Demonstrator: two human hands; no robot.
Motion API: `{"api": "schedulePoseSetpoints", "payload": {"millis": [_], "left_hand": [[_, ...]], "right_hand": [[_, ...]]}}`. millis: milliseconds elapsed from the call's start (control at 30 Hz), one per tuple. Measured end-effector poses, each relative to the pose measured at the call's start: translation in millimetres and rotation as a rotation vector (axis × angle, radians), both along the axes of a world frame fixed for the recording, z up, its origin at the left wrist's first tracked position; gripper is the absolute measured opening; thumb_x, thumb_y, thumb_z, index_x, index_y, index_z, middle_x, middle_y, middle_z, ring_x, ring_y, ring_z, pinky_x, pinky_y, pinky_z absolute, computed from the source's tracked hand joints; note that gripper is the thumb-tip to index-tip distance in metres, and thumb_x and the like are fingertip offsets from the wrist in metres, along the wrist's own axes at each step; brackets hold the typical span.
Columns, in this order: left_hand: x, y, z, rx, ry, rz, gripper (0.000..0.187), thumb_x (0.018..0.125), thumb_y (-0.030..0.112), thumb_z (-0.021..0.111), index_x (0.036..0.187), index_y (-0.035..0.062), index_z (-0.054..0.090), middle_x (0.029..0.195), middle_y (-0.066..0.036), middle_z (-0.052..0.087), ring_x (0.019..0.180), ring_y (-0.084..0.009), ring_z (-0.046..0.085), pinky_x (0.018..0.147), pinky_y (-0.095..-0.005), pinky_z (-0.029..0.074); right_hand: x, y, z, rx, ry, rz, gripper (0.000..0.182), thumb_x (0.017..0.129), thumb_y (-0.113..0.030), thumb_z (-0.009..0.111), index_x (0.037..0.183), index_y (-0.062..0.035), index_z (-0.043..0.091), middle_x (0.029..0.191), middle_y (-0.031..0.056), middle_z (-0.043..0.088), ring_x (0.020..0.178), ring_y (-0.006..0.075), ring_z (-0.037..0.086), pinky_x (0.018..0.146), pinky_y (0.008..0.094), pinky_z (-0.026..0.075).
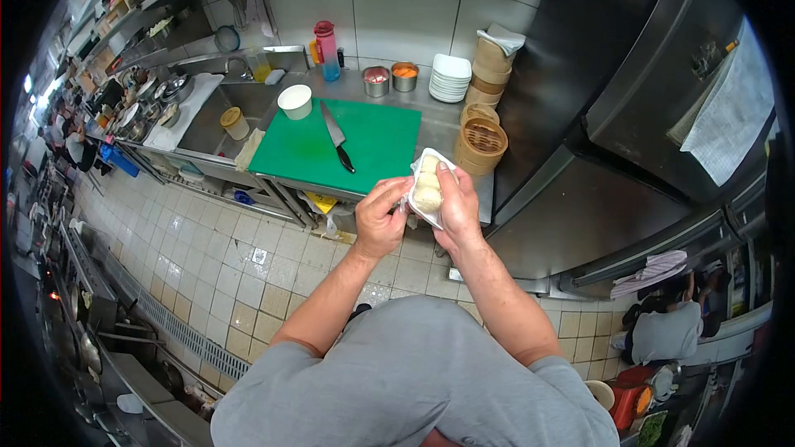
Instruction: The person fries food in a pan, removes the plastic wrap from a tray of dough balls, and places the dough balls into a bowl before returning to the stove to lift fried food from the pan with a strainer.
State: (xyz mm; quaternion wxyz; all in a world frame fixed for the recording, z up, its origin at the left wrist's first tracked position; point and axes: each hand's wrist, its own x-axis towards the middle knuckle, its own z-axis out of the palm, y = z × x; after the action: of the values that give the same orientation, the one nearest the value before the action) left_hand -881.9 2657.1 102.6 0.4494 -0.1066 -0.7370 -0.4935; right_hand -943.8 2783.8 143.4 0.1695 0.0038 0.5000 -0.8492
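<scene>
While viewed from above, first to log: steel counter (439,120) across the upper centre of the frame. Next down in size, green cutting board (290,145) flat on it, upper left of centre. Also on the counter, bamboo steamers (479,159), stacked right of centre.

Right hand (458,207), just right of centre: closed on the right side of a white tray (432,217), thumb over the upper face, near the contents. Left hand (381,219), just left of centre: fingers bunched at the tray's left rim. Cannot tell whether pinched tight or only resting there.

Tray position: between both hands, near frame centre, just off the board's lower right corner. Long axis roughly up and down the frame, so crosswise to the line from hand to hand. To the right of the left fingertips; up and left of the right palm. Nearer hand: right, by overlap; left at the edge only.

Inside the tray: pale rounded pieces (427,197), probably three, in a row along that axis. Smallest, beside the left fingertips: crinkled clear film (405,208), extent unclear.
</scene>
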Motion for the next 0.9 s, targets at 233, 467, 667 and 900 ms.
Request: {"api": "schedulePoseSetpoints", "payload": {"millis": [233,467,667,900], "left_hand": [[-2.1,-10.4,0.9,0.176,0.039,0.064,0.009,0.088,-0.006,0.069,0.096,-0.0015,0.071,0.095,-0.012,0.072,0.086,-0.0224,0.069,0.076,-0.0313,0.055],[-12.8,-17.3,-3.7,1.036,-0.085,-0.566,0.017,0.099,0.003,0.059,0.115,-0.0017,0.063,0.109,-0.008,0.069,0.098,-0.0156,0.068,0.088,-0.0310,0.055],[-13.4,-6.3,-0.9,1.262,-0.277,-0.614,0.019,0.098,0.001,0.059,0.117,-0.0002,0.061,0.109,-0.009,0.069,0.100,-0.0166,0.068,0.090,-0.0331,0.056],[-9.9,-9.8,-10.5,0.801,-0.246,-0.198,0.017,0.093,-0.006,0.063,0.110,-0.0036,0.062,0.100,-0.012,0.070,0.083,-0.0161,0.070,0.074,-0.0297,0.059]], "right_hand": [[8.0,10.8,-1.0,-0.156,-0.022,0.163,0.053,0.102,-0.024,0.062,0.136,0.0018,0.031,0.127,0.0181,0.056,0.108,0.0263,0.064,0.083,0.0421,0.060],[22.3,29.8,14.4,0.073,0.462,0.262,0.096,0.084,-0.019,0.083,0.153,-0.0082,0.017,0.155,0.0182,0.028,0.133,0.0295,0.048,0.099,0.0479,0.055],[20.7,26.8,31.7,0.748,1.120,0.224,0.109,0.067,-0.029,0.094,0.156,-0.0129,0.033,0.158,0.0203,0.031,0.137,0.0370,0.046,0.111,0.0467,0.042],[31.1,10.8,16.9,0.569,0.837,0.277,0.086,0.085,-0.030,0.081,0.155,-0.0181,0.034,0.135,0.0149,0.056,0.111,0.0311,0.063,0.088,0.0418,0.054]]}}
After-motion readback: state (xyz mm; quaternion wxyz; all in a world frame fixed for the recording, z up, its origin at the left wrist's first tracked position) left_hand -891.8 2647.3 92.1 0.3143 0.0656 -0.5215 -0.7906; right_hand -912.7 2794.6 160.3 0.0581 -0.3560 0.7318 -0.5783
